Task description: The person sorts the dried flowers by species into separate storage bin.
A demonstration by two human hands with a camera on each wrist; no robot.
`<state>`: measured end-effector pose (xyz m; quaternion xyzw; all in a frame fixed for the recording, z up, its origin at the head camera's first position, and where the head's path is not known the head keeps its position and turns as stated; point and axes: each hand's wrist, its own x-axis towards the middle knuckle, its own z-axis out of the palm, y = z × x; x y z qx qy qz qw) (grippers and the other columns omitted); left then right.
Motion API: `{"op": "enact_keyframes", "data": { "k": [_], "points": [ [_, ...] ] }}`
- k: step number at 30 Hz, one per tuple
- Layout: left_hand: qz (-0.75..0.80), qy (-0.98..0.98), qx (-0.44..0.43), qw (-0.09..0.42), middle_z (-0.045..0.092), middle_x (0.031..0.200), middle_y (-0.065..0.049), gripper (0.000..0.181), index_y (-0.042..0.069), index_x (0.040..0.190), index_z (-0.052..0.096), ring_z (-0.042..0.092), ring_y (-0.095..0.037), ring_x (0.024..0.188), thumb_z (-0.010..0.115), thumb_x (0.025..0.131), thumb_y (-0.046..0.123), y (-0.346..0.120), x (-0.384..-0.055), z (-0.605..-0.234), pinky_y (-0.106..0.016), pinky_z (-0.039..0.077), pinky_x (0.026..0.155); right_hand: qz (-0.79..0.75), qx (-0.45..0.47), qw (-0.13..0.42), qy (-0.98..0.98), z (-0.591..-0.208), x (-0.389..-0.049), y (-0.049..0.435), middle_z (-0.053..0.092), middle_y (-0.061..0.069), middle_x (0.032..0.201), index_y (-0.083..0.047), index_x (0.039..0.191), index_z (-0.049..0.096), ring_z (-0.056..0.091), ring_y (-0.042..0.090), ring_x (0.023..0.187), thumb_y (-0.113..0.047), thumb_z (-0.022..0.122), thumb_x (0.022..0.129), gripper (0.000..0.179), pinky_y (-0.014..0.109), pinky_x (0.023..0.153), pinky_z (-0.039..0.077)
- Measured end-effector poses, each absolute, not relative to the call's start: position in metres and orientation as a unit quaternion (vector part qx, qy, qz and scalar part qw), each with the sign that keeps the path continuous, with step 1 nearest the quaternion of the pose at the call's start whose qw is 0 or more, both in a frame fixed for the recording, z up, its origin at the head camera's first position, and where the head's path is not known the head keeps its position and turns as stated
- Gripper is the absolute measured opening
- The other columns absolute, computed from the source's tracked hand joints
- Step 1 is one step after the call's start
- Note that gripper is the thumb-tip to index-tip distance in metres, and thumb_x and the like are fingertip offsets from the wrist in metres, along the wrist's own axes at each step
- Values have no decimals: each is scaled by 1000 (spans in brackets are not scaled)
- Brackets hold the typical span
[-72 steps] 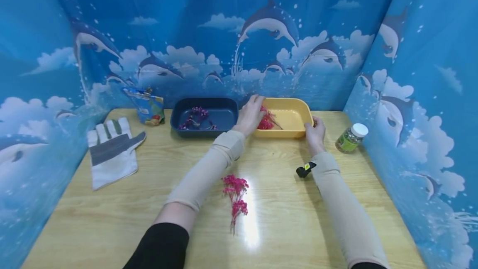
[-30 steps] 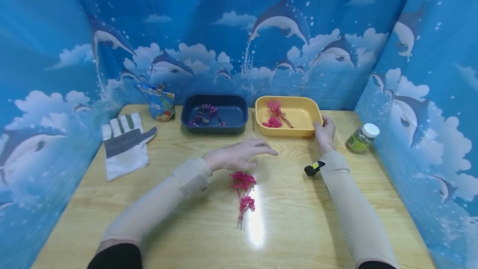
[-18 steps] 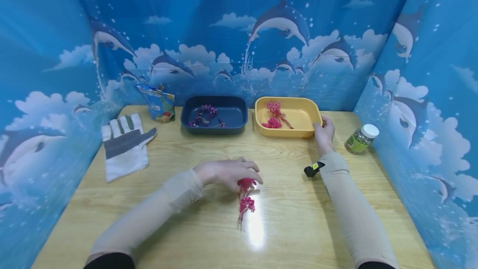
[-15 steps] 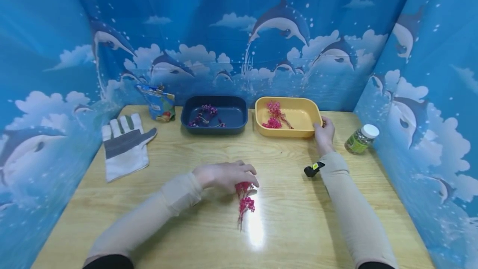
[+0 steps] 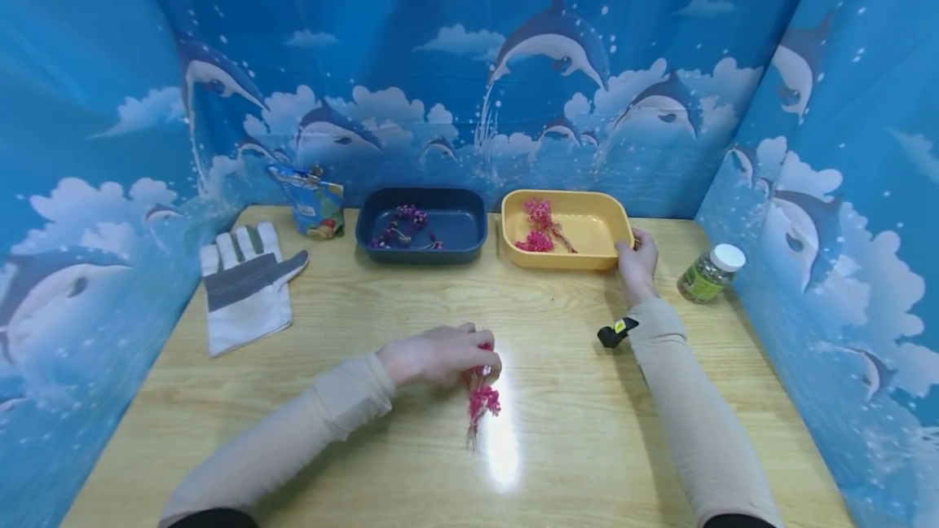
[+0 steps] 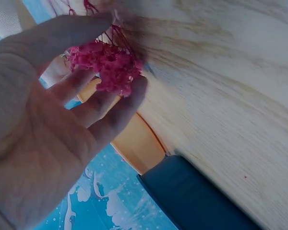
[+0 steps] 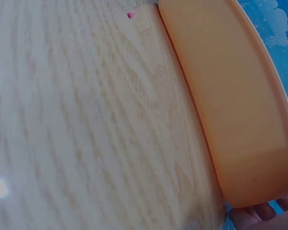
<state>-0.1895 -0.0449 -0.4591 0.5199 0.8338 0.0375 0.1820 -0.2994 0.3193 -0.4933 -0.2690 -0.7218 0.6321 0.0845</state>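
Note:
My left hand is over the table with its fingers curled round the upper bloom of a pink dried flower sprig. In the left wrist view, the flower head sits between thumb and fingers. The sprig's lower bloom and stems lie on the wood. With thumb and fingers, my right hand holds the right end of a yellow tray. Inside that tray lies another pink sprig. The right wrist view shows the tray's long side, and only some fingertips at its bottom edge.
Left of the yellow tray stands a dark blue tray with purple dried flowers. A work glove and a blue pouch are at the left. A white-lidded jar stands at the right. Curtains rise behind and beside the table.
My left hand has left the yellow tray, come back toward me and curled round the pink sprig on the table. The right hand has stayed at the tray's right end.

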Motion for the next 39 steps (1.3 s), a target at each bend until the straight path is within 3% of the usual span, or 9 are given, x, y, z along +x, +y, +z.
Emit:
{"op": "enact_keyframes", "data": {
  "k": [6,11,27,32,39],
  "points": [
    [74,841,510,166,64,129,0,33,28,126,67,62,-17,116,73,96,13,-44,-195,-455,-28,57,96,631,-272,83,-722,-494,-301,320,42,15,165,-9,161,37,49,25,146,-11,43,109,53,31,120,47],
    [106,842,510,140,64,130,-2,38,21,129,67,64,-18,117,78,94,14,-41,-204,-451,-31,58,102,633,-275,76,-720,-493,-300,321,40,15,166,-11,162,36,47,25,148,-12,43,109,53,31,121,46],
    [224,848,481,-13,65,126,-6,43,13,128,66,64,-19,116,81,89,3,-13,-248,-419,-29,57,101,631,-273,93,-720,-492,-299,315,45,15,163,-8,159,41,50,24,144,-11,45,109,50,30,119,47],
    [232,869,437,-25,62,122,-2,37,15,129,65,61,-15,108,78,95,10,-1,-261,-410,-27,58,92,636,-269,96,-717,-495,-299,315,46,16,162,-7,157,42,50,25,144,-9,45,108,49,31,119,48],
    [276,890,363,-24,61,127,-3,39,14,136,61,62,-16,108,73,98,13,18,-282,-405,-29,59,91,637,-264,99,-717,-495,-298,314,46,17,162,-7,158,42,50,26,144,-10,44,108,49,32,120,48]
  ]
}}
